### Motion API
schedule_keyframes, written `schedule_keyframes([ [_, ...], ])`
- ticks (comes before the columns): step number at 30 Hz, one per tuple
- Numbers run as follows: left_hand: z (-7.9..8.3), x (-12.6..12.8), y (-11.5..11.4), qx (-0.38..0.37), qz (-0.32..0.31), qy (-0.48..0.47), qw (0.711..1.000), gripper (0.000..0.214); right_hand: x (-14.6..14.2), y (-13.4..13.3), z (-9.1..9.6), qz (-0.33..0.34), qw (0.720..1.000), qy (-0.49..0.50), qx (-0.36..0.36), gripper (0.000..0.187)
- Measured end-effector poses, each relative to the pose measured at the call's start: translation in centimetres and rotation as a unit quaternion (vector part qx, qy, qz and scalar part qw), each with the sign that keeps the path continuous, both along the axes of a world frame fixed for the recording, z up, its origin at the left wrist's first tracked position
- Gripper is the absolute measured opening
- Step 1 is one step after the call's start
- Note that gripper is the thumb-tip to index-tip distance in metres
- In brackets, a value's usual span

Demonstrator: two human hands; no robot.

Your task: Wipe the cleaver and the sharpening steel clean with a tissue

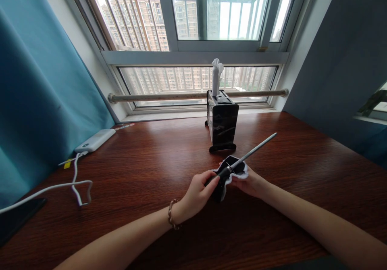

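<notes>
My left hand [195, 195], with a beaded bracelet on its wrist, is closed around the black handle of a honing steel [254, 149]. The grey rod slants up to the right, and its tip points away from me. Beneath the handle and guard, my right hand [249, 182] grips a black cloth with a white edge [240, 169]. The cloth lies bunched under the steel, and part of it hangs down by my left fingertips. Most of my right fingers are hidden behind the cloth. Both hands are above the brown wooden table [145, 157].
A black tissue box [224, 126] with a white tissue sticking up stands behind my hands. At the left lie a white power bank [96, 140], a white cable [75, 177] and a dark flat object [21, 217]. Blue curtain [39, 80] borders the left; a window and metal rail [163, 97] are behind.
</notes>
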State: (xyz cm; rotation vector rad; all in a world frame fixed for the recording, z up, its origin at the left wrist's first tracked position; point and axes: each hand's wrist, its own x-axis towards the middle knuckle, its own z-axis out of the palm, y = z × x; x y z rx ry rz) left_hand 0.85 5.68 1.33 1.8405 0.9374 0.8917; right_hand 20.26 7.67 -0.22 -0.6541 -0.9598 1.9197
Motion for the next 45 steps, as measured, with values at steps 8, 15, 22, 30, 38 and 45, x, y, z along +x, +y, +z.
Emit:
schedule_keyframes([
  [8,0.3,-1.1,-0.1,0.356,-0.003,0.189,0.915,0.023,-0.3,-0.3,0.1,-0.014,0.999,-0.005,-0.051,0.03],
  [15,0.3,-0.6,-0.4,0.449,0.027,0.253,0.857,0.017,-0.3,-0.1,0.1,-0.028,0.999,-0.022,-0.027,0.028],
  [22,0.0,-0.2,-0.7,0.377,0.036,0.244,0.893,0.018,-0.1,0.1,0.4,-0.011,0.998,-0.057,0.008,0.025],
  [30,-0.5,0.4,-0.8,0.199,0.057,0.187,0.96,0.019,0.7,0.7,-0.7,0.017,0.995,-0.094,-0.007,0.022],
  [38,0.0,-0.2,0.5,0.058,0.059,0.061,0.995,0.022,0.9,0.7,-1.0,0.081,0.996,-0.026,-0.01,0.044],
  [45,-0.8,-0.2,1.1,-0.151,-0.003,-0.112,0.982,0.037,1.7,1.2,0.1,0.102,0.994,-0.032,-0.005,0.024],
])
